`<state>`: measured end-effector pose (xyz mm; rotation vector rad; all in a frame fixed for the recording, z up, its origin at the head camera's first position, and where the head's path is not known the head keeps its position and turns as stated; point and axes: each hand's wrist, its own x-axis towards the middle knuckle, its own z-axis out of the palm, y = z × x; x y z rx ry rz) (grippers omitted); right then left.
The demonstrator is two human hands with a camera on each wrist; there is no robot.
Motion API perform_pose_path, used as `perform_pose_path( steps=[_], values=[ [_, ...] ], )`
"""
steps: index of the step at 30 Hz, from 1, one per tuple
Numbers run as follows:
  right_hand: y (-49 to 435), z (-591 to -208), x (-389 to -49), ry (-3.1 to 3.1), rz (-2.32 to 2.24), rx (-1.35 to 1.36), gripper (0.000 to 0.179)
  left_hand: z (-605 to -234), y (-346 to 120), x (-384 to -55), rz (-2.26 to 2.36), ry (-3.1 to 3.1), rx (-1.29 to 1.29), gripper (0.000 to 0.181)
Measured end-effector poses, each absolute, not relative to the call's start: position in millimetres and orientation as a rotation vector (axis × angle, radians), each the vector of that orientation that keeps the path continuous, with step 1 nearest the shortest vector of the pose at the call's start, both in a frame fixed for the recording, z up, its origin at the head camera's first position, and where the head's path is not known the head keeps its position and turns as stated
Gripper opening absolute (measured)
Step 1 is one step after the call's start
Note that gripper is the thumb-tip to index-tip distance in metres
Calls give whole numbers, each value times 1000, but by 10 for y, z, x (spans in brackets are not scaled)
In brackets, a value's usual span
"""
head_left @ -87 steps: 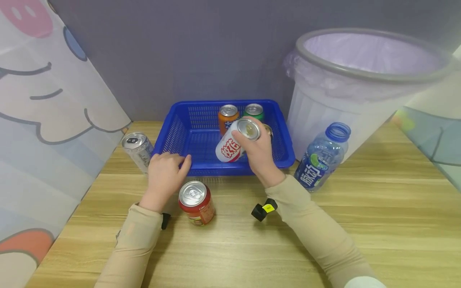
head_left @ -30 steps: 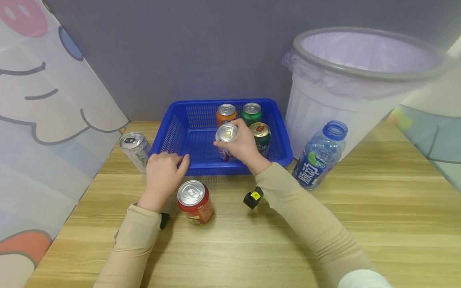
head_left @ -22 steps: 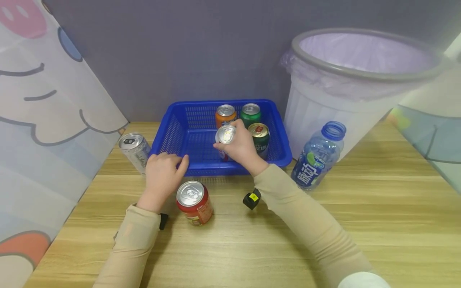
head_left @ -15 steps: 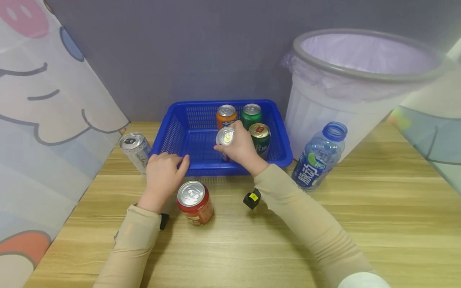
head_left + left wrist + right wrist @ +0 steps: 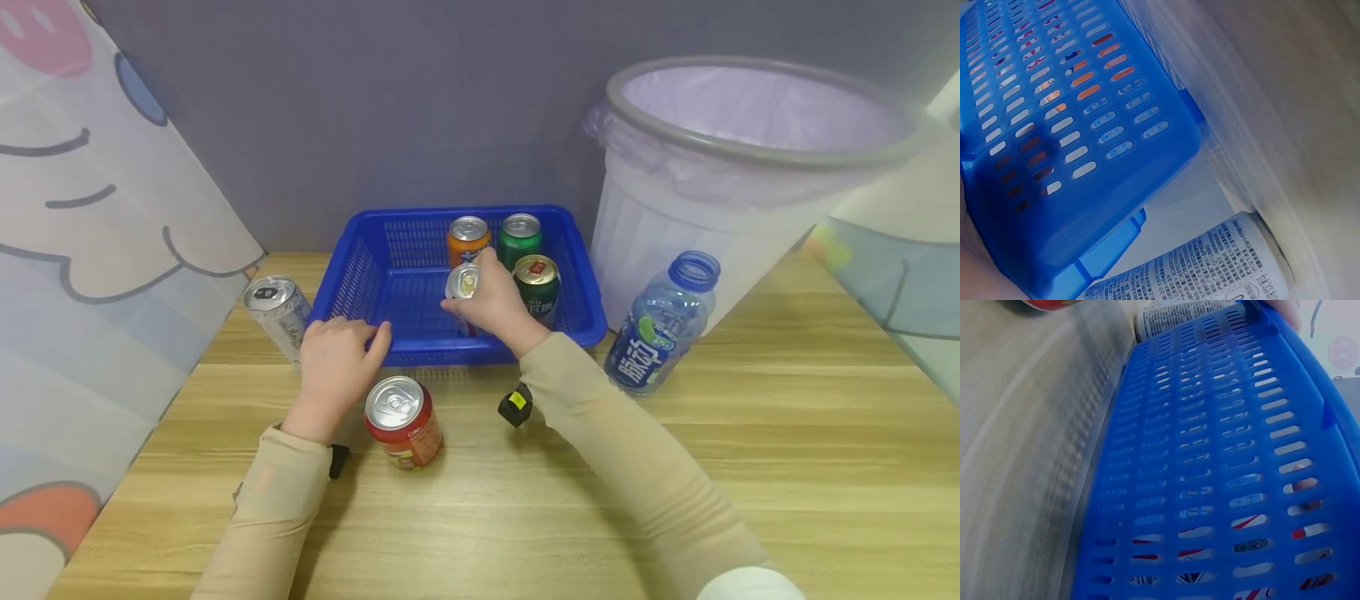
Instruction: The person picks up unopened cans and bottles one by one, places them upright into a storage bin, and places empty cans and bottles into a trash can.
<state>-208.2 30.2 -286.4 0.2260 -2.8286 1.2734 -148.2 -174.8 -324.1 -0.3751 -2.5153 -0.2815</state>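
Observation:
My right hand (image 5: 498, 300) holds a white drink can (image 5: 462, 282) upright inside the blue plastic basket (image 5: 420, 353). Thumb and fingers lie around its upper part and cover much of its side. Beside it in the basket stand a dark green can (image 5: 537, 292) with a gold lid, an orange can (image 5: 467, 242) and a green can (image 5: 521, 237). My left hand (image 5: 337, 362) grips the basket's front left rim, its fingers hooked over the edge. In the right wrist view, red and white print shows through the slots of the basket wall (image 5: 1210, 437).
A silver-white can (image 5: 279, 315) stands left of the basket, and a red Coke can (image 5: 405, 423) in front of it. To the right are a blue-tinted, uncapped bottle (image 5: 660, 329) and a large white bin (image 5: 675, 225) with a purple liner. A grey wall (image 5: 375, 100) rises behind.
The white can was tilted above the basket; my right hand has lowered it to the left and set it upright among the others. My left hand has kept its place on the rim.

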Motion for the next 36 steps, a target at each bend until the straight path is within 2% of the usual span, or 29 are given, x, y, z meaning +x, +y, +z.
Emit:
perform_pose_path(
  steps=[15,30,36],
  values=[
    [292,-2859,-2161,-2902,1266,149,77,-3246,-1750,-1489,-286,-2504,-377,45],
    [244,-2843,-2172,-2969,1200,62,94,-3236,-1749,-1488,-291,-2495,-377,45],
    [238,-2853,-2165,-2969,1147,71,88,-3244,-1754,-1491,-293,-2496,-377,44]
  ],
)
